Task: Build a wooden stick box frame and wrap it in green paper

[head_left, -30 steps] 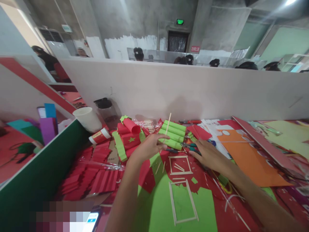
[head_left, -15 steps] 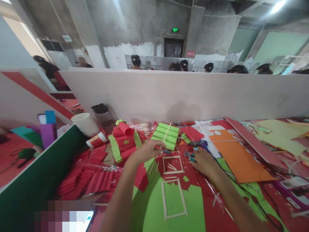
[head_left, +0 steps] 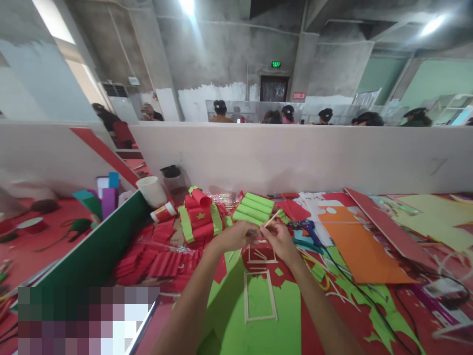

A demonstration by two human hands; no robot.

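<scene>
Close together above the worktable, my left hand (head_left: 244, 233) and my right hand (head_left: 280, 239) meet at a thin wooden stick (head_left: 273, 218). The fingers of my right hand pinch the stick, which slants up to the right. My left hand's fingers are closed around its lower end, partly hidden. Just below lies a small stick frame (head_left: 274, 261) with loose sticks inside. A larger rectangular stick frame (head_left: 272, 296) rests on a green sheet (head_left: 288, 335). Behind my hands is a panel of rolled green paper (head_left: 254, 206).
A red and green paper model (head_left: 200, 222) with a star stands left, near stacks of red strips (head_left: 158, 266). Blue-handled scissors (head_left: 312, 232) and an orange sheet (head_left: 358, 246) lie right. A green divider (head_left: 88, 261) and a white cup (head_left: 151, 190) are at left.
My right hand has come left from the tools to meet my left hand. The stick that stood in my left hand now tilts up to the right between both hands. The view has shifted.
</scene>
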